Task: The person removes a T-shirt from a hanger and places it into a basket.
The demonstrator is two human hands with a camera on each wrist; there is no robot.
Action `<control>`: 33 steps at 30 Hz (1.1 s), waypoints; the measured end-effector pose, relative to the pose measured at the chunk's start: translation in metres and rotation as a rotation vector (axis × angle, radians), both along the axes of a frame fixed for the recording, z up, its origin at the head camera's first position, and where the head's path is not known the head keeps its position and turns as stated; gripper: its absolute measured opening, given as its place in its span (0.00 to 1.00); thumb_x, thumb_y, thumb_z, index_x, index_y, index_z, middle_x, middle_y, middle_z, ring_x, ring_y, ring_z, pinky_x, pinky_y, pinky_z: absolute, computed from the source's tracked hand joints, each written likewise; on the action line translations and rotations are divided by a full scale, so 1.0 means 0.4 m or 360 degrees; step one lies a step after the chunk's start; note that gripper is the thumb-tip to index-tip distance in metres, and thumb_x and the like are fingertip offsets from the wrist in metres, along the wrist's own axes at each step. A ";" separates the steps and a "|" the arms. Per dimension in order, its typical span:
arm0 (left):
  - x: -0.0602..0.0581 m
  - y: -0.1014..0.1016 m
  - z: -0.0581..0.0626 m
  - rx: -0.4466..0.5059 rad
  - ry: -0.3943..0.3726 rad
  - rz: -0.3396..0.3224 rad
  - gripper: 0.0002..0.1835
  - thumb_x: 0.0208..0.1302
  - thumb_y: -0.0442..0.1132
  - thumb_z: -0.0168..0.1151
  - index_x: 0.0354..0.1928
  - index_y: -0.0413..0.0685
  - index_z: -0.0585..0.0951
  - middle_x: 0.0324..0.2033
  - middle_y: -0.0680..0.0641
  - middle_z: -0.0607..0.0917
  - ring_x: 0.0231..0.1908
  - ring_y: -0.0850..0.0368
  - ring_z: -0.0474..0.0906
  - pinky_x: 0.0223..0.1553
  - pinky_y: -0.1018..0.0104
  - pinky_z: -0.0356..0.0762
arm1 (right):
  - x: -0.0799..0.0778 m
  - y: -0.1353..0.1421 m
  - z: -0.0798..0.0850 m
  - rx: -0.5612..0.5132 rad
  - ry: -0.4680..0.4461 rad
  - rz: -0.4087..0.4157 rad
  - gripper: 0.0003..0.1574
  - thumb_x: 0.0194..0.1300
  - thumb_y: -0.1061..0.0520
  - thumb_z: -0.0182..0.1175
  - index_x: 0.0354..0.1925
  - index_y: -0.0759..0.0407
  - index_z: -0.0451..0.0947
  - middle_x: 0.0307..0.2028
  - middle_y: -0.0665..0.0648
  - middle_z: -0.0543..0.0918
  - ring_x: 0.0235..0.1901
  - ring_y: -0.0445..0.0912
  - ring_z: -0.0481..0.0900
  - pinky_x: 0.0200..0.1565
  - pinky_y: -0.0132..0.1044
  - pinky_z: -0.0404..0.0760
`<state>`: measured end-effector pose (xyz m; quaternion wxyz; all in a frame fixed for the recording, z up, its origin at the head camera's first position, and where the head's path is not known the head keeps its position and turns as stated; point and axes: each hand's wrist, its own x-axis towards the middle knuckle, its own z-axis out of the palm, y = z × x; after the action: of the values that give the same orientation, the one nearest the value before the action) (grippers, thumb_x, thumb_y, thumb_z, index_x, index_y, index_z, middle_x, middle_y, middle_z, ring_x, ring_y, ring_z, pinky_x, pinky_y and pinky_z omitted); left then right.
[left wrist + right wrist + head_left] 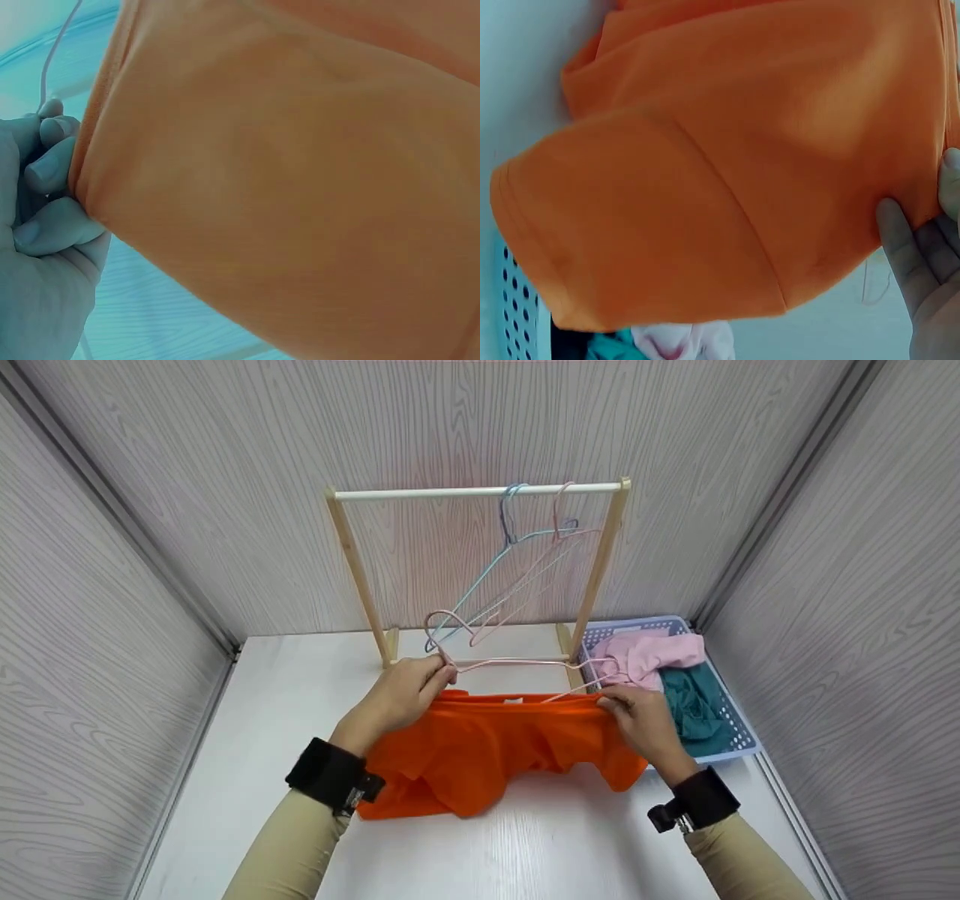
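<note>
An orange T-shirt [480, 742] hangs between my two hands, its upper edge stretched taut with a small white tag at the middle. My left hand [401, 694] pinches the pink hanger [517, 661] just below its hook and grips the shirt's left edge too, as the left wrist view shows. My right hand [641, 720] pinches the upper edge at the right, thumb in front in the right wrist view. One end of the hanger reaches toward this hand, with its lower bar dipping behind the shirt's edge. A sleeve [630, 225] with a seam droops beside the right hand.
Behind the shirt stands a wooden rack [465, 493] with a white rail. Blue hangers [480, 577] and another pink hanger [556, 514] hang at its right half. A blue perforated basket [739, 727] at the right holds pink cloth [645, 656] and teal cloth [694, 709].
</note>
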<state>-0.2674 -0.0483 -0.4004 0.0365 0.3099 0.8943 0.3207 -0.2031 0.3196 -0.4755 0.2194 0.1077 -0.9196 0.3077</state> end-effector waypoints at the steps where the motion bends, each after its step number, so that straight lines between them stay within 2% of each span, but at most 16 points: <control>1: -0.001 0.004 0.001 0.0018 -0.0029 0.0003 0.15 0.76 0.48 0.46 0.42 0.49 0.80 0.24 0.51 0.76 0.28 0.58 0.70 0.34 0.64 0.70 | 0.000 -0.012 0.000 -0.0002 0.0015 0.0024 0.06 0.60 0.60 0.66 0.37 0.59 0.87 0.32 0.55 0.89 0.33 0.48 0.86 0.41 0.44 0.85; 6: -0.003 0.030 0.011 0.0079 -0.0226 0.0005 0.15 0.77 0.49 0.45 0.43 0.50 0.80 0.27 0.49 0.79 0.26 0.58 0.72 0.32 0.66 0.73 | -0.005 -0.075 -0.009 -0.0070 0.0058 0.0102 0.05 0.62 0.61 0.65 0.36 0.60 0.85 0.31 0.54 0.88 0.30 0.44 0.84 0.38 0.40 0.85; 9: -0.007 0.055 0.019 0.0083 -0.0283 0.0011 0.16 0.77 0.48 0.45 0.44 0.49 0.80 0.30 0.47 0.82 0.26 0.57 0.77 0.31 0.67 0.76 | -0.012 -0.115 -0.022 -0.0131 0.0033 0.0158 0.04 0.63 0.62 0.63 0.37 0.60 0.85 0.31 0.54 0.87 0.30 0.43 0.83 0.38 0.39 0.84; 13: -0.017 0.102 0.028 0.0086 -0.0196 -0.0005 0.16 0.77 0.48 0.45 0.42 0.48 0.80 0.28 0.49 0.83 0.25 0.58 0.81 0.28 0.68 0.78 | -0.017 -0.173 -0.040 -0.0143 0.0004 0.0265 0.04 0.64 0.62 0.63 0.36 0.58 0.84 0.31 0.53 0.87 0.32 0.42 0.84 0.38 0.39 0.84; 17: -0.027 0.149 0.034 0.0113 -0.0106 -0.0033 0.16 0.76 0.47 0.46 0.40 0.48 0.80 0.27 0.51 0.84 0.20 0.61 0.81 0.23 0.68 0.77 | -0.012 -0.228 -0.059 -0.0134 -0.0018 0.0415 0.03 0.65 0.61 0.62 0.36 0.57 0.83 0.31 0.52 0.87 0.31 0.41 0.83 0.37 0.36 0.83; 22: -0.033 0.183 0.041 0.0125 -0.0054 -0.0040 0.15 0.76 0.48 0.46 0.41 0.47 0.79 0.29 0.49 0.84 0.21 0.57 0.82 0.26 0.68 0.77 | 0.001 -0.273 -0.080 -0.0150 -0.0120 0.0624 0.04 0.66 0.59 0.61 0.37 0.57 0.84 0.32 0.51 0.86 0.34 0.41 0.83 0.39 0.36 0.82; 25: -0.031 0.180 0.051 0.0122 -0.0051 -0.0049 0.15 0.77 0.48 0.46 0.42 0.47 0.79 0.29 0.49 0.84 0.20 0.55 0.82 0.27 0.67 0.78 | 0.007 -0.277 -0.093 -0.0117 -0.0198 0.0670 0.05 0.67 0.58 0.61 0.38 0.56 0.84 0.33 0.50 0.86 0.35 0.40 0.83 0.40 0.36 0.82; 27: -0.031 0.166 0.057 0.0107 -0.0038 -0.0043 0.15 0.77 0.48 0.46 0.42 0.48 0.79 0.28 0.51 0.83 0.18 0.57 0.80 0.28 0.67 0.77 | 0.010 -0.268 -0.104 -0.0078 -0.0255 0.0645 0.05 0.67 0.57 0.61 0.37 0.54 0.84 0.32 0.49 0.86 0.34 0.39 0.82 0.40 0.35 0.81; 33: -0.042 0.073 0.075 -0.0001 0.0002 0.0016 0.16 0.76 0.49 0.46 0.42 0.50 0.81 0.27 0.50 0.84 0.20 0.60 0.70 0.31 0.65 0.70 | 0.027 -0.200 -0.144 -0.0037 -0.0495 0.0545 0.04 0.67 0.57 0.62 0.38 0.53 0.83 0.31 0.48 0.86 0.33 0.39 0.83 0.40 0.34 0.81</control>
<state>-0.2841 -0.0191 -0.3703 0.0344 0.3057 0.8959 0.3205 -0.1924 0.2397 -0.5331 0.0209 0.2108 -0.9070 0.3639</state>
